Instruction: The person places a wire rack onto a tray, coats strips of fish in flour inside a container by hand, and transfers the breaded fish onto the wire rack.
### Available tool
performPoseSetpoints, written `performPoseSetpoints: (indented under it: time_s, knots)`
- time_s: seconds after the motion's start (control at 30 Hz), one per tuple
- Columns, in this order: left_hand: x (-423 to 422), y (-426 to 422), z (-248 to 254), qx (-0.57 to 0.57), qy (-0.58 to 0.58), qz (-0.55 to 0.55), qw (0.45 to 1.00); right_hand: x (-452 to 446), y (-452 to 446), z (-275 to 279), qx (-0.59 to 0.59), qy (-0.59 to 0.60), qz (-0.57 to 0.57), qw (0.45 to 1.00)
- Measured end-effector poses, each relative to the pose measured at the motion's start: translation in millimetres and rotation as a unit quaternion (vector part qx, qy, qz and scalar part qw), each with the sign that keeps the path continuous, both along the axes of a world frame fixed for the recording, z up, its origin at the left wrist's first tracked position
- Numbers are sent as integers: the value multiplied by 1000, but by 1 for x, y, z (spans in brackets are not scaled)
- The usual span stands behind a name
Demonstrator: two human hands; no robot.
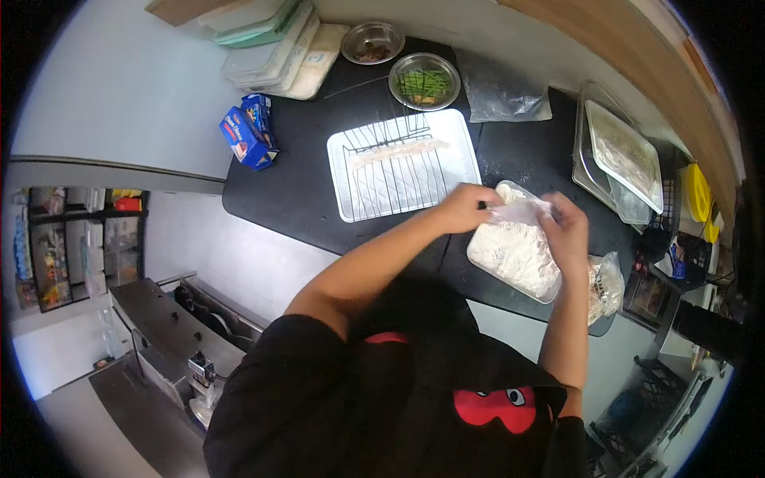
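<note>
One thin, pale sheet [518, 212] is stretched between two bare hands above a single tray of flour [514, 290] at the near right part of a black table [303, 171]. The left hand [466, 207] has its thumb and fingers pinched on the sheet's left end; the right hand [564, 227], slightly blurred, grips the other end with its fingers closed together. The sheet and fingers screen part of the white flour [518, 259] beneath, which fills the tray on both sides of them. Just beside the left hand sits one white tray [464, 167], carrying one dark wire rack [390, 187] with one long, pale strip [402, 151] laid across it. Beyond are two metal bowls: one bowl of cut greens [455, 84], partly crossed by dark wires, and one bowl of brown pieces [346, 48]. Two blue boxes [247, 137] lean together at the table's left side, near a stack of lidded containers [275, 56] whose exact number cannot be told. One flat clear bag [510, 92] lies at the back, to the right of the greens. Several pale and clear trays [625, 155] overlap at the right, well apart from the blue boxes. One crumpled plastic bag [610, 283] lies at the near right corner, beside the flour tray, partly behind the right forearm.
</note>
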State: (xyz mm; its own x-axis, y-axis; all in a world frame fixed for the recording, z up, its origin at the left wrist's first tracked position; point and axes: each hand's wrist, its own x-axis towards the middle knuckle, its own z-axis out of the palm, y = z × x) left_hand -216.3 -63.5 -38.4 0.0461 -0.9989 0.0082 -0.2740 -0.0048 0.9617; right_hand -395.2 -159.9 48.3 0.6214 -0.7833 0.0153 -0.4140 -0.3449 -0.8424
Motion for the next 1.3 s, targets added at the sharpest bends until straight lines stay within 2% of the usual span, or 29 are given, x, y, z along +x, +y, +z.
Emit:
performPoseSetpoints:
  time_s: [0.03,0.1,0.13,0.17,0.23,0.27,0.37,0.47,0.57,0.6,0.7,0.8,1.0,1.1,1.2,1.3]
  knots:
    - [17,12,2,-6,-1,35,999,16,-1,-8,47,-10,17,999]
    - [56,34,-4,49,4,93,994,49,-3,-35,144,-22,35,989]
    - [75,45,-9,54,44,123,990,69,1,-46,192,-41,31,980]
    - [95,52,-20,87,10,140,986,85,1,-69,233,-56,20,971]
    - [124,62,-28,153,-81,174,970,117,1,-120,220,-69,28,973]
    - [135,65,-39,160,-109,189,963,133,6,-117,270,-65,22,960]
    - [155,64,-52,193,-139,225,945,166,0,-173,239,37,23,970]
    - [165,60,-63,215,-162,232,935,179,-1,-183,96,75,25,992]
    - [164,56,-71,217,-176,244,929,182,-3,-192,120,69,4,990]
    - [163,54,-71,216,-179,249,927,183,-1,-190,124,43,-18,991]
    - [161,54,-68,195,-177,237,935,178,-2,-182,97,85,-26,991]
    - [162,57,-68,202,-165,235,937,174,-4,-173,149,122,-25,981]
    - [154,48,-46,229,-286,215,905,174,-4,-154,62,124,-8,990]
    - [155,45,-45,186,-378,212,881,180,-11,-158,21,93,8,995]
    - [157,39,-39,255,-392,196,862,195,-19,-158,21,182,64,981]
    - [156,40,-44,237,-395,200,865,204,-24,-158,-18,212,91,973]
